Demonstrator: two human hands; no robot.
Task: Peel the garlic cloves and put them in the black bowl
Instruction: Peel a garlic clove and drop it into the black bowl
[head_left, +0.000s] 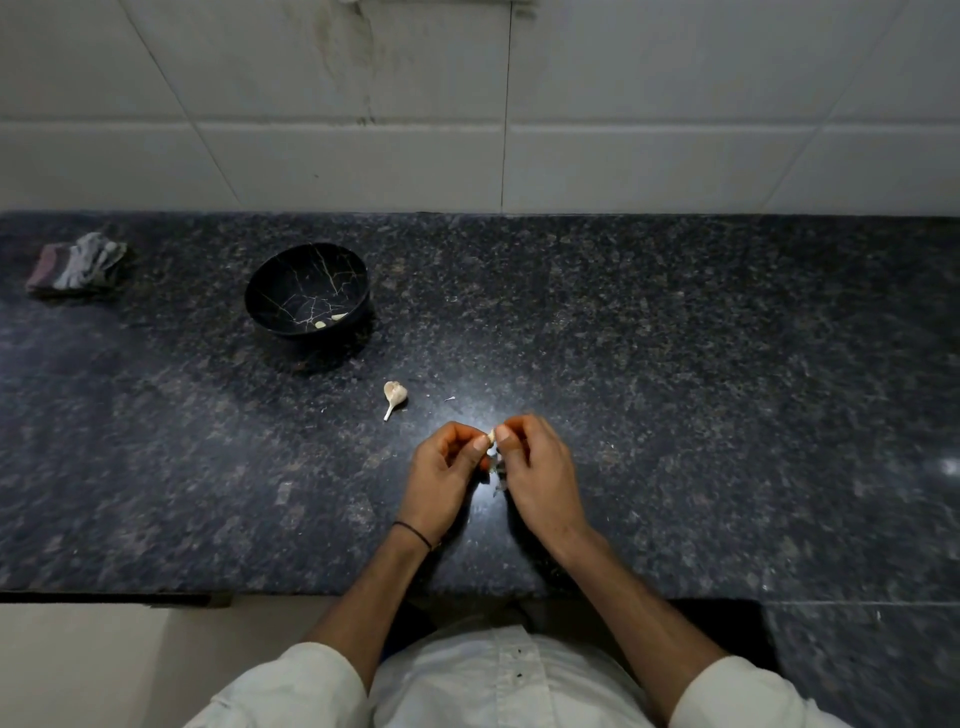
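Over the dark speckled granite tabletop, near its front edge, the left hand and right hand are brought together. Both pinch a small pale garlic clove between thumbs and fingertips. Thin scraps of papery skin hang just beneath them. The peeling looks under way but not finished.

To do it well, one hand should probably steady the clove while the other's thumbnail lifts the skin from the tip. Pull in strips rather than squeeze, since a bare clove is likely slippery. Working low over the stone means a dropped clove would fall only a short way.

The round black bowl with pale crack-like veins stands well apart, ahead and to the left. Two peeled cloves already lie in it. The way to it crosses bare stone, and only a garlic stalk remnant with a little skin lies near that line. It is easily passed over.

A crumpled grey cloth lies far left, out of the way. The front edge sits just under the wrists, so falling scraps could slip off there.
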